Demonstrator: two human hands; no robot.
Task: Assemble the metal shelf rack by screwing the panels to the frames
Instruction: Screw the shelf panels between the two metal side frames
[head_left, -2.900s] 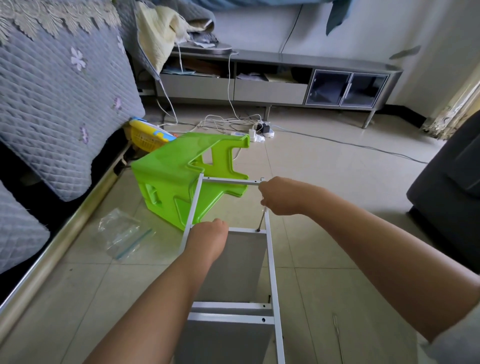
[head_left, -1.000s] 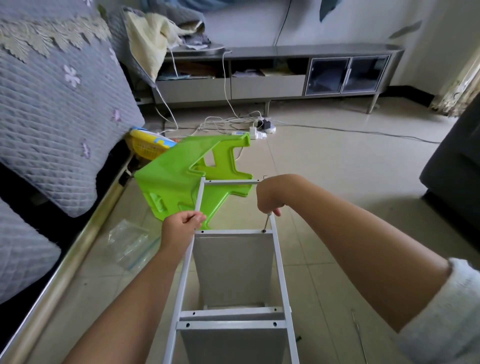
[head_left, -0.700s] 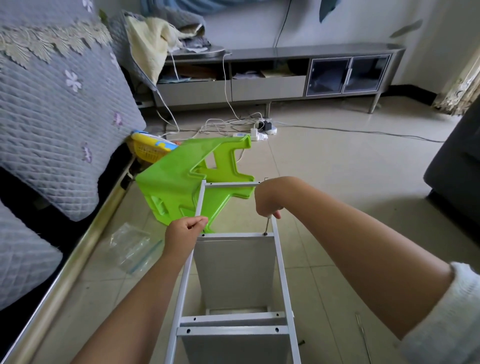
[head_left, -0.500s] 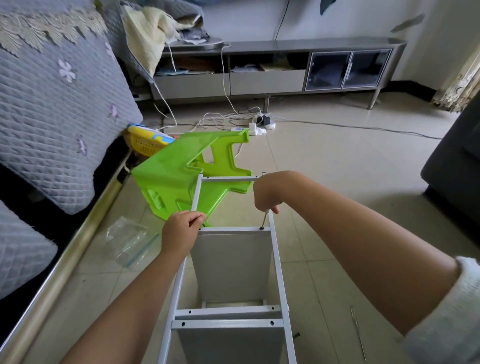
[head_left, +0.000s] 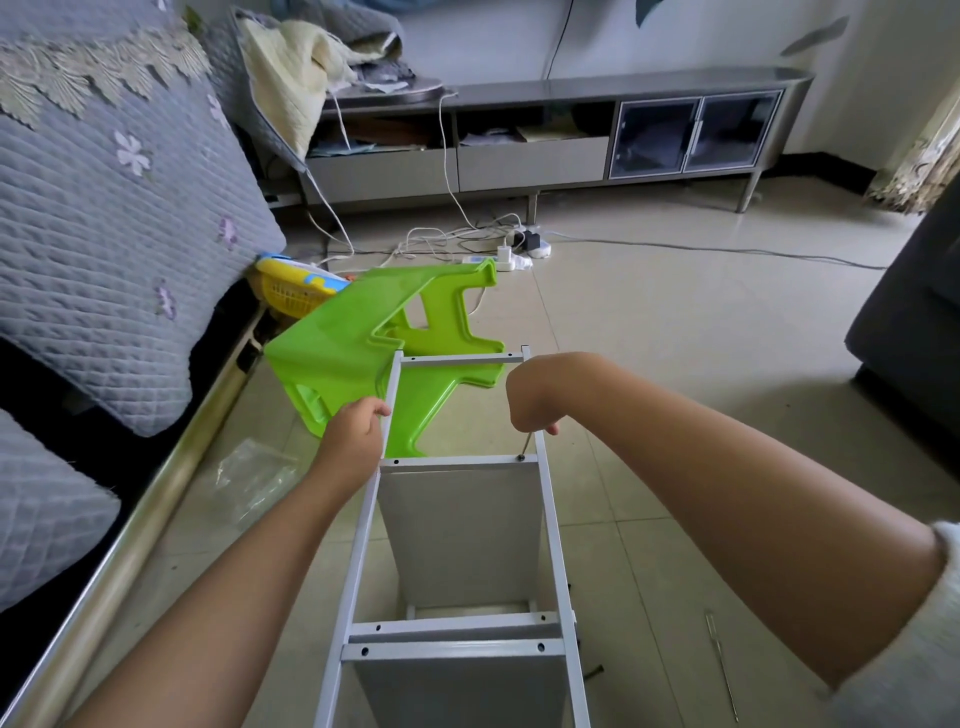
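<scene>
The white metal rack frame (head_left: 546, 519) lies on the floor tiles (head_left: 649, 332), grey panel (head_left: 460, 530) fitted between its rails. The left hand (head_left: 353, 434) grips the left rail. The right hand (head_left: 535, 397) holds a screwdriver (head_left: 525, 446) (tip on a screw (head_left: 520, 458)). No legible writing.

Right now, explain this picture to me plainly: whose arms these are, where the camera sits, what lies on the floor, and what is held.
There is no machine here: a person works with bare hands, and one camera worn on the head looks forward and down. The left hand grips the left rail of a white metal rack frame lying on the tiled floor. The right hand holds a screwdriver, its tip on a screw at the right corner of a grey shelf panel. Behind the frame lies a green plastic stool on its side. A clear plastic bag lies at the left, a thin metal rod at the lower right.
</scene>
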